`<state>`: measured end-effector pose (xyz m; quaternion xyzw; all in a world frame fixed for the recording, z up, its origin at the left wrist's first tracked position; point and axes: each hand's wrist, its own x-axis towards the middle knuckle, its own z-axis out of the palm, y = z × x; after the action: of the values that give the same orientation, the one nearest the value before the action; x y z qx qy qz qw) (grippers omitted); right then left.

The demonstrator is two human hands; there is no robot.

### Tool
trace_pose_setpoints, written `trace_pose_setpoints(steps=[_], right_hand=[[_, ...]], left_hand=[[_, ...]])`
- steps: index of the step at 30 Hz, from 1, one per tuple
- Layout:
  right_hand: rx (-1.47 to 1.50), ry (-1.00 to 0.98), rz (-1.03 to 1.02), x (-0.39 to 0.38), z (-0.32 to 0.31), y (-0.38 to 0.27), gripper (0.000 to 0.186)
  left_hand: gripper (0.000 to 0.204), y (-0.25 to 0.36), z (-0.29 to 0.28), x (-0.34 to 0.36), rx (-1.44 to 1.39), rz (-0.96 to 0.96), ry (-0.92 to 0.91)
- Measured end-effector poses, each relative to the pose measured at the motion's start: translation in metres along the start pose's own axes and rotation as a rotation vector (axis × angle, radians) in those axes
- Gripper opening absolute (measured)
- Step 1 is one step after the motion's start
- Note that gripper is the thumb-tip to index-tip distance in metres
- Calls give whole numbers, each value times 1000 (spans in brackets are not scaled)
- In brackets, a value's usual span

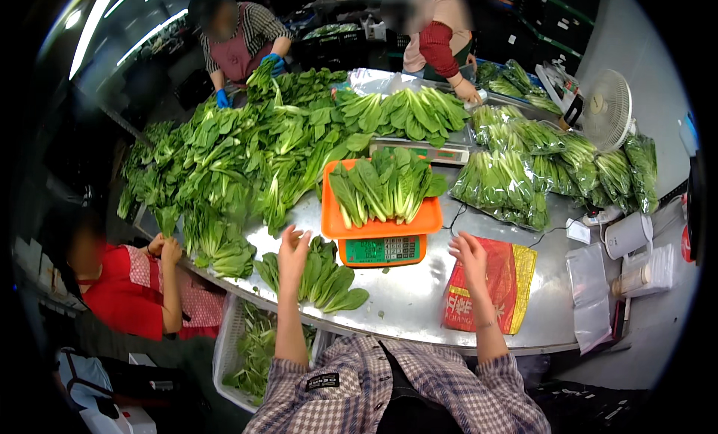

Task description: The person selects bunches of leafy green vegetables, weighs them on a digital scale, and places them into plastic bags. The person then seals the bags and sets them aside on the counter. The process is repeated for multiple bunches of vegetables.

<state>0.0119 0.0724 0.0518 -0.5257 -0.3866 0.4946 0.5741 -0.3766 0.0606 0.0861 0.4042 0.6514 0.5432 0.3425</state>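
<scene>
The left hand (294, 245) was open, fingers parted and slightly bent, above or just beside the loose greens (327, 280) near the tabletop's (407, 303) front edge; contact could not be told. The right hand (469, 253), likewise open with curved fingers, was at the red bag's (510, 284) far-left corner. Between them, farther from that edge, the leafy bunch (385, 188) lay on the orange tray (407, 228).

Before you, vegetables (385, 191) are sitting on the scale (383, 251); a leaf pile (217, 164) is lying left, vegetable bags (497, 179) right.
</scene>
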Motion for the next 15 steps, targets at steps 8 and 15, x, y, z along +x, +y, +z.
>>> trace_pose_setpoints(steps=[8, 15], right_hand=[[30, -255, 191, 105, 92, -6, 69], [-70, -369, 23, 109, 144, -18, 79]], left_hand=[[132, 20, 134, 72, 48, -98, -82], [137, 64, 196, 59, 497, -289, -116]])
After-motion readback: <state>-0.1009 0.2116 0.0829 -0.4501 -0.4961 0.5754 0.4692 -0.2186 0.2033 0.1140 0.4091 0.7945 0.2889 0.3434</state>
